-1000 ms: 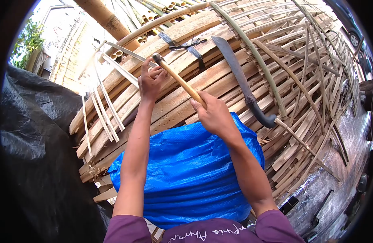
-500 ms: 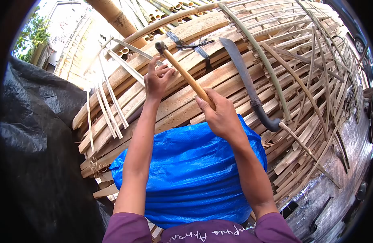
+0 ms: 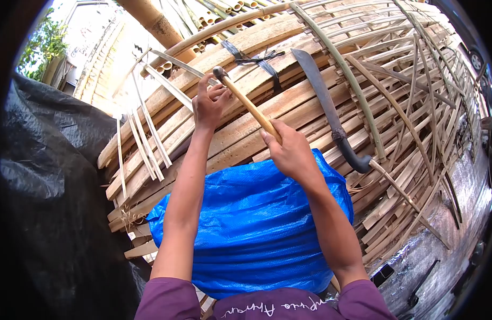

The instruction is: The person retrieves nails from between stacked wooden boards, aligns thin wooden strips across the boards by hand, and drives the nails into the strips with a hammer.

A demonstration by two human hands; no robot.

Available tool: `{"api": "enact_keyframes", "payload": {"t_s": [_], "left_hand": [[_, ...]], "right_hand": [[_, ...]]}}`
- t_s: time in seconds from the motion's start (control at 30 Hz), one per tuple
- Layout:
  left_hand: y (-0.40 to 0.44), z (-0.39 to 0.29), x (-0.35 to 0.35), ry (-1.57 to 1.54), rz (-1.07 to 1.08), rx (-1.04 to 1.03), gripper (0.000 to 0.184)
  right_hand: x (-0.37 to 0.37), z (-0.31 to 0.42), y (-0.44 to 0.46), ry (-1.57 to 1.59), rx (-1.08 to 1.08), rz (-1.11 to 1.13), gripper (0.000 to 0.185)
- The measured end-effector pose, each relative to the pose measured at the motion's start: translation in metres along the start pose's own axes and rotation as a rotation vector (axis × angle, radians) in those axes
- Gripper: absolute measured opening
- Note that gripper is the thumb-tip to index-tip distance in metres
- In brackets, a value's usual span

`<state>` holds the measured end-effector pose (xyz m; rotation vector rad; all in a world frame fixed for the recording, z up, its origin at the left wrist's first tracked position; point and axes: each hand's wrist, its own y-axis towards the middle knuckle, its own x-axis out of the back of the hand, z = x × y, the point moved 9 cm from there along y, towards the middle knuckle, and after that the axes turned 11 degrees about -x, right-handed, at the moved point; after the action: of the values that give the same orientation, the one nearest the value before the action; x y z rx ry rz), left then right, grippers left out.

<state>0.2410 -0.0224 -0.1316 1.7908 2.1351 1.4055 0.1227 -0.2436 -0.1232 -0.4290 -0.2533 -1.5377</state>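
Wooden-handled hammer [image 3: 248, 105] is what's moved here: half a second ago its head was up higher, toward the far side, and now it's dropped back down right beside the left fingers. It's sitting about where it was a second ago relative to the boards [image 3: 232, 140], so it looks to me like a small lift-and-tap, with the work centred on that far-left spot. The whole view has also slid a touch since the first frame, so don't read too much into everything else shifting. Machete, boards and tarp look like they haven't budged.

Hands, then. Right hand [image 3: 288, 149] is wrapped around the near end of the handle, thumb along it, properly clamped. Left hand [image 3: 207, 106] is farther out and to the left, fingers curled and partly apart, index finger raised near the hammer head. Can't tell if it's pinching something small or if the head is actually touching a finger.

Around all that: the machete [image 3: 318, 88] lies on the slats to the right, handle toward the near side. Black tape [image 3: 267, 68] is tied across the boards on the far side. Blue tarp [image 3: 251, 213] covers the near middle, between the forearms, and black sheeting [image 3: 32, 154] hangs off to the left.
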Motion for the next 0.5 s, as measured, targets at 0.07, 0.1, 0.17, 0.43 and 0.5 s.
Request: {"api": "enact_keyframes", "payload": {"t_s": [0.07, 0.1, 0.17, 0.43, 0.5], "left_hand": [[0.003, -0.001, 0.0, -0.013, -0.014, -0.022, 0.061], [0.002, -0.001, 0.0, -0.016, -0.011, -0.021, 0.061], [-0.001, 0.003, -0.001, -0.07, -0.01, 0.014, 0.061], [0.0, 0.004, 0.0, 0.002, -0.012, -0.02, 0.061], [-0.001, 0.002, 0.001, -0.008, -0.009, -0.011, 0.061]], "right_hand": [[0.006, 0.005, -0.002, 0.028, -0.001, 0.009, 0.031], [0.007, 0.008, -0.005, 0.063, -0.013, 0.028, 0.031], [0.007, 0.016, -0.007, 0.108, -0.031, 0.075, 0.032], [0.005, 0.011, -0.005, 0.095, -0.038, 0.083, 0.031], [0.006, 0.018, -0.01, 0.207, -0.107, 0.159, 0.032]]}}
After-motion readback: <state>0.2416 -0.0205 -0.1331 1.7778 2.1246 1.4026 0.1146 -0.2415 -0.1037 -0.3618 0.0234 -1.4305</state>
